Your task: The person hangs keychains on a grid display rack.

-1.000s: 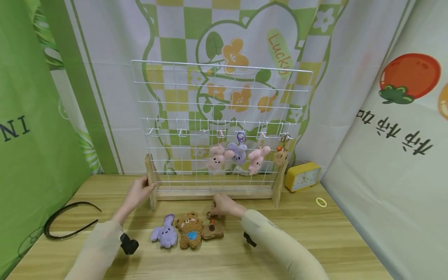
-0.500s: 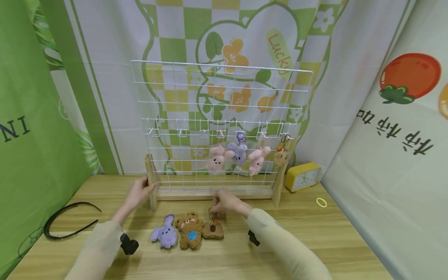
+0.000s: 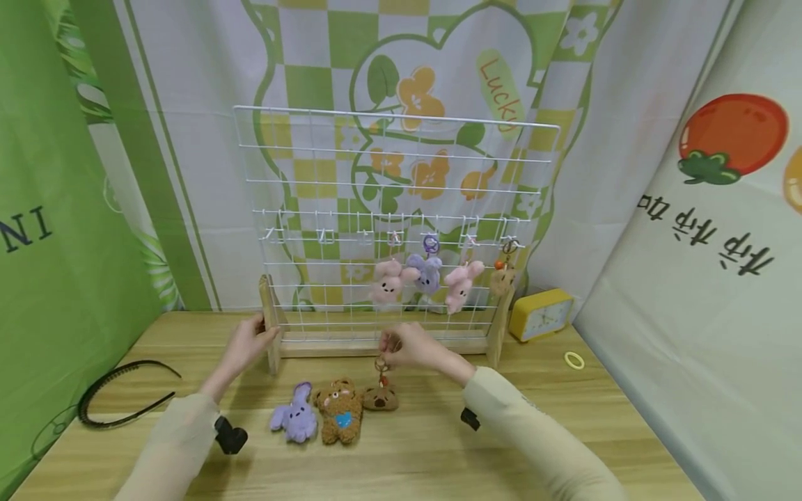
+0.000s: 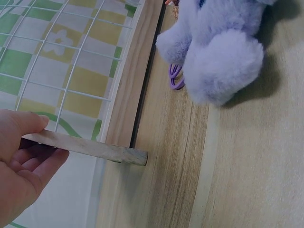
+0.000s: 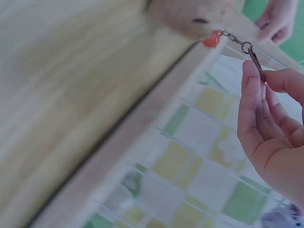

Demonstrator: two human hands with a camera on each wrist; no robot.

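Observation:
My right hand (image 3: 410, 346) pinches the metal ring of a brown plush keychain (image 3: 381, 399) between thumb and fingertips. An orange bead (image 5: 212, 39) and a short chain link the ring to the plush head hanging below. My left hand (image 4: 26, 161) grips the wooden side leg (image 4: 95, 147) of the white wire grid rack (image 3: 401, 167). On the table in front of the rack lie a purple plush bunny (image 3: 296, 419) and a brown teddy bear plush (image 3: 339, 412) with a blue heart. Two pink plush bunnies, a purple one (image 3: 426, 273) and a tan one hang from the rack's hooks.
A yellow clock (image 3: 541, 315) stands right of the rack, with a pale yellow ring (image 3: 574, 360) before it. At the left lies a black headband (image 3: 128, 394). Hooks on the rack's left half (image 3: 324, 236) carry nothing. Printed cloth hangs behind and at both sides.
My right hand has risen and shifted slightly right with the keychain's ring, lifting the brown plush so its face now shows. My left hand stays on the rack's leg.

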